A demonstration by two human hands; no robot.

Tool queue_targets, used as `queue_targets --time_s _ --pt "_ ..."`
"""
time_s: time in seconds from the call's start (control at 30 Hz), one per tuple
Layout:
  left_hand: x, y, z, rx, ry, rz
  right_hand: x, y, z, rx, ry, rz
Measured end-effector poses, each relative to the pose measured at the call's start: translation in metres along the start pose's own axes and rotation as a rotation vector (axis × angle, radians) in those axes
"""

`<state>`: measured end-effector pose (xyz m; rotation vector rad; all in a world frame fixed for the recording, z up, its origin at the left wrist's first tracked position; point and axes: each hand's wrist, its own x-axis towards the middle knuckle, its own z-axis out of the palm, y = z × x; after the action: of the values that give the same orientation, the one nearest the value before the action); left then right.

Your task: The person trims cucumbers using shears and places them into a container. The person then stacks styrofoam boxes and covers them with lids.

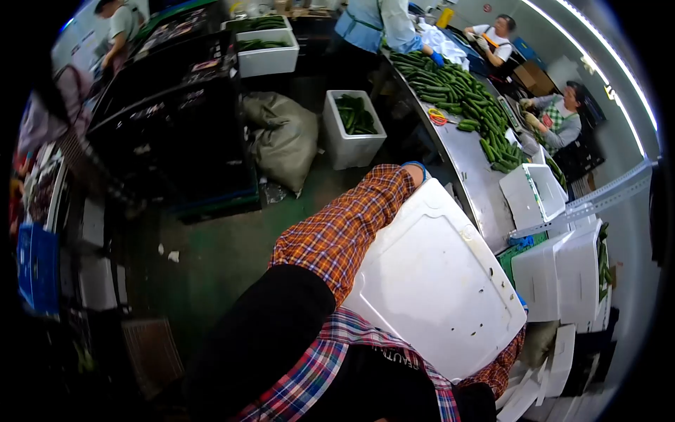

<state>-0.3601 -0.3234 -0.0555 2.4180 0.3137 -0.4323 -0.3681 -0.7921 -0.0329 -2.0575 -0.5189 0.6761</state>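
A large white foam box is held up in front of my body, one broad flat face towards me, marked with dark specks near its right edge. My left hand is at its far upper edge; the wrist and a bit of blue glove show, while the fingers are hidden behind the foam. On the right side, a sliver of blue glove marks my right hand, its fingers also mostly hidden. Both forearms wear orange plaid sleeves, and the box is supported between them. Its far side and contents are out of sight.
A metal table carries piled cucumbers and orange-handled scissors. Co-workers stand around it. White foam boxes are stacked at right. A cucumber box, a sack and dark crates stand on the floor.
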Motion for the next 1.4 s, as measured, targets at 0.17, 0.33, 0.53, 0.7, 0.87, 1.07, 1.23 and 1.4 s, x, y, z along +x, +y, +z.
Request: queue_targets --time_s 0.17,0.33,0.53,0.7,0.87,1.07,1.23,1.4 --pt "-0.004 0.017 -0.041 0.018 -0.036 0.078 0.006 -0.053 0.021 -0.026 0.038 0.060" --pt "0.060 0.028 -0.075 0.035 -0.011 0.145 0.079 -0.050 0.028 -0.045 0.027 0.043" --pt "0.123 0.038 -0.120 0.030 -0.009 0.175 0.184 -0.068 0.036 -0.053 -0.046 0.012" --pt "0.173 0.033 -0.146 0.026 -0.057 0.178 0.262 -0.088 0.028 -0.068 -0.101 0.011" --pt "0.205 0.027 -0.171 0.029 -0.112 0.175 0.321 -0.106 0.028 -0.063 -0.138 0.032" --pt "0.254 0.004 -0.197 0.020 -0.125 0.223 0.382 -0.112 0.032 -0.092 -0.093 0.062" --pt "0.296 -0.011 -0.214 0.016 -0.206 0.278 0.412 -0.121 0.020 -0.105 -0.026 0.137" --pt "0.338 -0.014 -0.222 0.025 -0.297 0.329 0.426 -0.117 -0.007 -0.107 0.029 0.205"
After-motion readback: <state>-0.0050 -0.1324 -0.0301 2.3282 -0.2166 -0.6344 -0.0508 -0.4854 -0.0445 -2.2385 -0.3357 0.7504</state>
